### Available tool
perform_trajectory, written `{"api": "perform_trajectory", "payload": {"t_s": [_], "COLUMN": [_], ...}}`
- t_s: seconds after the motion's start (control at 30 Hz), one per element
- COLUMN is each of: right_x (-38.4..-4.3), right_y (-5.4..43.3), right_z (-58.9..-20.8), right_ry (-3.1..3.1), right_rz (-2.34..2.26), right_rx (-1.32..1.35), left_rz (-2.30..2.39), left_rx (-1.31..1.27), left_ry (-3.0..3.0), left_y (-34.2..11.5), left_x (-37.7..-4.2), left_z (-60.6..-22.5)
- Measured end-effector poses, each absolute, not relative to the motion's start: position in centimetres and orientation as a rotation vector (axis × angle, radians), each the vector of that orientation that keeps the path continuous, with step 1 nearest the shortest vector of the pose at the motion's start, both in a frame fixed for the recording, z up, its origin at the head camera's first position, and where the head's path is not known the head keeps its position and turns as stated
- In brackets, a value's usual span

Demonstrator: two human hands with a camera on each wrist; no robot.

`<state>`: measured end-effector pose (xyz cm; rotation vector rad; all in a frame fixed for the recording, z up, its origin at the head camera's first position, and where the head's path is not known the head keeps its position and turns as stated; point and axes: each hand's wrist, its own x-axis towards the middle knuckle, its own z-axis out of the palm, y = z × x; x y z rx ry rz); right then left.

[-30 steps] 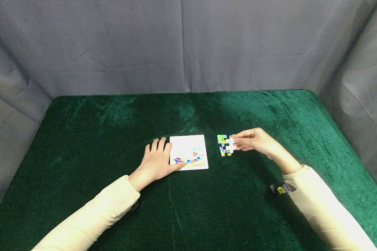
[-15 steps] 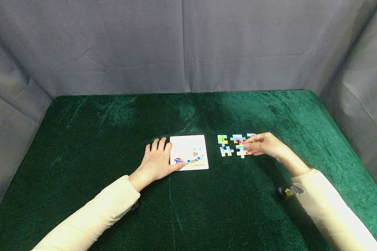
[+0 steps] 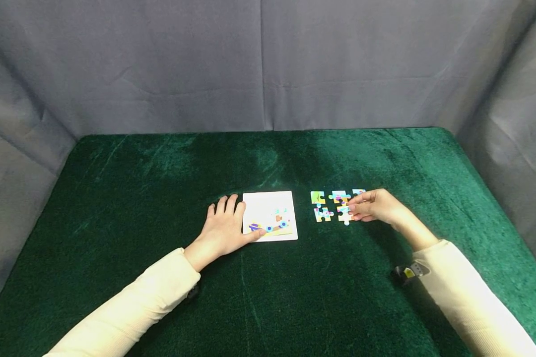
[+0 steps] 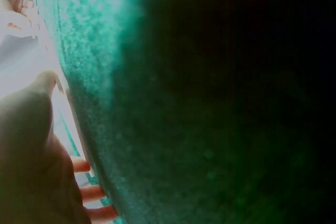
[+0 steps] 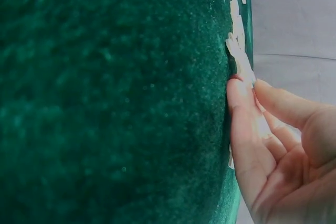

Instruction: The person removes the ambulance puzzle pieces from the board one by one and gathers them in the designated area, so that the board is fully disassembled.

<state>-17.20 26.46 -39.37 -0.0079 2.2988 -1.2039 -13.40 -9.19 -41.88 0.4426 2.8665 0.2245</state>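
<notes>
My left hand [image 3: 223,227] rests with straight, spread fingers along the left side of a white puzzle board [image 3: 261,202]. Its thumb lies across the board's lower edge, beside a printed picture with blue wheels. To the right of the board, my right hand [image 3: 377,206] pinches a jigsaw piece [image 3: 345,214] between thumb and fingers. In the right wrist view the same piece [image 5: 241,65] tilts up from the fingertips. Behind it lies another jigsaw piece [image 3: 339,196], and a further one [image 3: 359,191] is partly hidden by the right hand.
Two more puzzle pieces, a green one [image 3: 317,197] and a multicoloured one [image 3: 323,214], lie between the board and the right hand. Dark green cloth [image 3: 268,297] covers the table. A grey curtain [image 3: 183,64] hangs behind and at both sides.
My right hand has carried the pinched piece rightward, away from the two leftmost pieces, uncovering pieces behind it. It has barely moved in the last half second. The left hand stays on the board.
</notes>
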Motion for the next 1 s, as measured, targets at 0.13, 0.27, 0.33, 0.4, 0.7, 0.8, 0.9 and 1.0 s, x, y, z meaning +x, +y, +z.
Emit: {"api": "perform_trajectory", "payload": {"t_s": [0.13,0.27,0.33,0.4,0.7,0.8,0.9,1.0], "right_x": [-17.3,-17.3,-17.3,-17.3,-17.4,-17.2,-17.0,-16.8], "right_y": [26.6,26.7,27.0,27.2,26.5,25.0,23.0,21.0], "right_z": [-39.3,-38.9,-38.8,-38.7,-37.7,-37.4,-37.4,-37.7], "right_ry": [2.298,2.287,2.269,2.260,2.335,2.383,2.421,2.444], "right_rz": [-1.193,-1.174,-1.187,-1.198,-1.220,-1.206,-1.208,-1.198], "right_rx": [-0.007,0.003,0.004,0.002,-0.068,-0.150,-0.242,-0.333], "left_rz": [0.212,0.215,0.215,0.212,0.225,0.237,0.243,0.242], "left_rx": [0.449,0.443,0.440,0.439,0.434,0.428,0.426,0.434], "left_ry": [2.868,2.862,2.864,2.865,2.860,2.851,2.850,2.858], "left_y": [-9.1,-9.0,-9.0,-8.9,-9.1,-9.1,-9.1,-9.1], "left_x": [-13.5,-13.6,-13.6,-13.6,-13.5,-13.4,-13.3,-13.3], "left_z": [-41.8,-41.7,-41.6,-41.6,-41.7,-41.7,-41.7,-41.8]}}
